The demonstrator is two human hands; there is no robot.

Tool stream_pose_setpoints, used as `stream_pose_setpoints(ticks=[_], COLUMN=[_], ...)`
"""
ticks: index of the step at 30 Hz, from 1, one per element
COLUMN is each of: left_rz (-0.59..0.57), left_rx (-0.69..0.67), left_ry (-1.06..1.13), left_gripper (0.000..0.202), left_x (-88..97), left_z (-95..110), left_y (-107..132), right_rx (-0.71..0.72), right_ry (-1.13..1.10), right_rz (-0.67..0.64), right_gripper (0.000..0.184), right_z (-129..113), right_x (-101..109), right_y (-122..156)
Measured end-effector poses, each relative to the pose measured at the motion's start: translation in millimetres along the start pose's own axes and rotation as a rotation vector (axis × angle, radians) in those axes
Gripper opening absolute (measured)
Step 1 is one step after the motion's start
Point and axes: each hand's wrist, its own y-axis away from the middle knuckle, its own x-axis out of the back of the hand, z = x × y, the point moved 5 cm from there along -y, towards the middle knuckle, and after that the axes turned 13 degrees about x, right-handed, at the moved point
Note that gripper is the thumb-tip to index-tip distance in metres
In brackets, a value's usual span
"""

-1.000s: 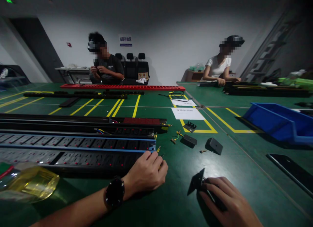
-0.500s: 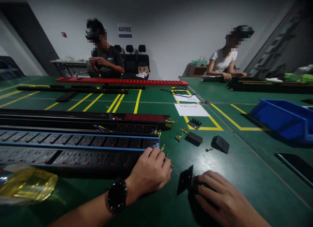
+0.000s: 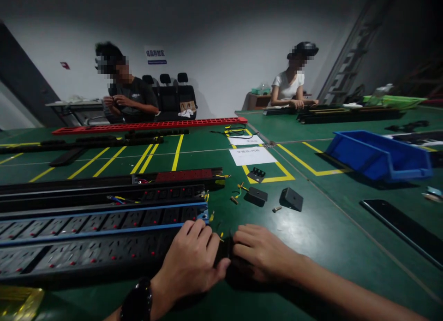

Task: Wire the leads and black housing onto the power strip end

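Beside the black, red-dotted power strip [image 3: 86, 258], left hand [image 3: 194, 261] and right hand [image 3: 265, 256] grip a dark cap [image 3: 224, 250].

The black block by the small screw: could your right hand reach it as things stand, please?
Probably yes: the black block lies on open mat beyond the right hand, only the screw between, though that hand holds a dark part.

Blue bin [image 3: 360, 163] at right, red strip [image 3: 148, 126] at back, white paper sheet [image 3: 252, 156], black cap [image 3: 291, 199]

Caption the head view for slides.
Left hand and right hand meet where a power strip ends on a green table.
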Motion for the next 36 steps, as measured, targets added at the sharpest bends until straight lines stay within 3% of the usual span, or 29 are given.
stream_pose_setpoints(ticks=[3,7,14,23,36], left_rz=[0.024,0.022,0.056,0.058,0.074], left_rx=[0.046,0.090,0.108,0.054,0.090], left_ry=[0.026,0.013,-0.020,-0.011,0.017], left_gripper=[0.044,0.036,0.015,0.004,0.006], left_x=[1.2,-1.2,-3.2,-4.3,0.5], left_z=[1.7,4.0,1.9,3.5,0.7], left_y=[0.9,2.4,4.1,2.6,1.2], right_rx=[-0.010,-0.031,-0.053,-0.111,-0.116], right_ry=[-0.042,-0.165,-0.366,-0.488,-0.488], right_rz=[-0.021,-0.032,-0.027,-0.069,-0.062], right_gripper=[0.017,0.003,0.030,0.050,0.036], right_z=[0.4,0.0,1.0,-2.9,-0.7], right_x=[-1.9,1.0,4.7,8.8,7.2], right_y=[0.4,1.2,-0.9,-2.0,-0.9])
